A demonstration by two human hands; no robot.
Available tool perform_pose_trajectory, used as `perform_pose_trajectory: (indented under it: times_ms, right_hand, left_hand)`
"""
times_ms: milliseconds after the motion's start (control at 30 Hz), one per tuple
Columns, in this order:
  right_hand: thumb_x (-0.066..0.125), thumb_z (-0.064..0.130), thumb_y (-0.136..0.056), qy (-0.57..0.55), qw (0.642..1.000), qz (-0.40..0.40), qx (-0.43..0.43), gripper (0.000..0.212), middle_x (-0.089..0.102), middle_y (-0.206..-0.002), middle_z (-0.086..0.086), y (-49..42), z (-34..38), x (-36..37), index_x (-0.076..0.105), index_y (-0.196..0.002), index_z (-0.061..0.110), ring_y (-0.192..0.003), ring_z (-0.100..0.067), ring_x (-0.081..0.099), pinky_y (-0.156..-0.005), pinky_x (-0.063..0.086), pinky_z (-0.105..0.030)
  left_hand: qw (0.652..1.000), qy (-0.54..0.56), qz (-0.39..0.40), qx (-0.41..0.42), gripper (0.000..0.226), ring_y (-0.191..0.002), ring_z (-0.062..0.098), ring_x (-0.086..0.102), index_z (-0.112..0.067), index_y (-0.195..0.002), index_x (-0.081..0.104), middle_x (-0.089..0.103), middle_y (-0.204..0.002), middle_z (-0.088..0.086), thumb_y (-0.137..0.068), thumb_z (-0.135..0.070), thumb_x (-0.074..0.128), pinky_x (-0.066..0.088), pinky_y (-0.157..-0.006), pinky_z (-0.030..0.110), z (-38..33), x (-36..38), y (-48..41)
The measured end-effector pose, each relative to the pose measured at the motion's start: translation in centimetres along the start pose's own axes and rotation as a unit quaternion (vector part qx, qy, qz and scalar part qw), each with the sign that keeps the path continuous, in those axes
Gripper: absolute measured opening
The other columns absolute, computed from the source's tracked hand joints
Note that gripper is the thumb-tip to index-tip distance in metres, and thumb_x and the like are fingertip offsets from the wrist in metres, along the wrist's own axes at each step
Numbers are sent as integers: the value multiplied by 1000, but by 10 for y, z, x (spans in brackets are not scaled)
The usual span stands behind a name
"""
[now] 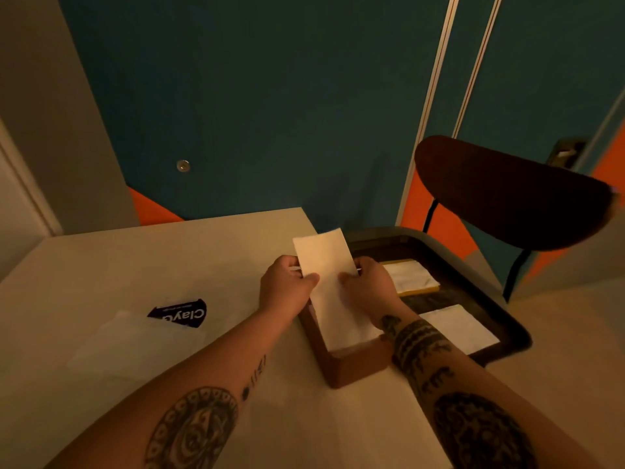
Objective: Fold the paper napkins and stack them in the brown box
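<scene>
Folded napkin [324, 262] is held right above the brown box [355, 368]. Its long axis runs away from the person: near end dips into the box, far end tips up past the box's far wall. White paper shows inside the box; can't tell where the held sheet ends and that stack starts.

Left hand [287, 287] pinches the napkin's left edge and right hand [370, 282] its right edge, thumbs on the near face, fingers behind. Both hands sit over the box's far half, equally near it. The forearms come in from either side, the right one crossing the box's right wall.

Likely next move: straight down, napkin's long axis kept along the box's length.

Right of the box, just beside it, is a dark tray [500, 319] with a far napkin pile [411, 275] and a near napkin pile [463, 328]. Left of the box a clear wrapper [135, 340] lies on the table [169, 252]. Beyond the box stands a chair [507, 191].
</scene>
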State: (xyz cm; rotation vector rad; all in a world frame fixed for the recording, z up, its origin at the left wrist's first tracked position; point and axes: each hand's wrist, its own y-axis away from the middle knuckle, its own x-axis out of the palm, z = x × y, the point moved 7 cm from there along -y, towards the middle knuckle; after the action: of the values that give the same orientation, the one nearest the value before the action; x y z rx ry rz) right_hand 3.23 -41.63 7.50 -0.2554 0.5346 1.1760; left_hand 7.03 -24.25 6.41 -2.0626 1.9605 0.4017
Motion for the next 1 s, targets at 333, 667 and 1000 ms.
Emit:
perform_pose_trajectory:
  times_ms: [333,667,1000]
  right_hand:
    - [56,18,-101,125,991,33,-22,51,61,-136,-7,-5,-28,22,41,-149,21,-123,-26,58,-103,48,-38]
    - [72,36,-89,328,935,118,-68,88,38,-153,-9,0,-32,43,21,-157,15,-138,-29,43,-113,40,-44]
    - [66,23,-92,266,946,17,-185,39,54,-134,-4,5,52,67,60,-131,21,-118,-23,58,-100,51,-38]
  left_hand:
    - [975,-211,-24,72,47,-131,22,53,-26,-135,62,56,-146,-1,-90,-24,74,45,-91,26,15,12,-2]
    - [954,-290,53,53,45,-150,27,26,-29,-146,52,14,-170,-2,-103,-42,49,43,-110,42,29,24,-2]
    - [981,-163,-62,85,24,-110,20,61,-20,-118,69,60,-136,3,-98,-30,59,45,-92,27,58,-85,-21]
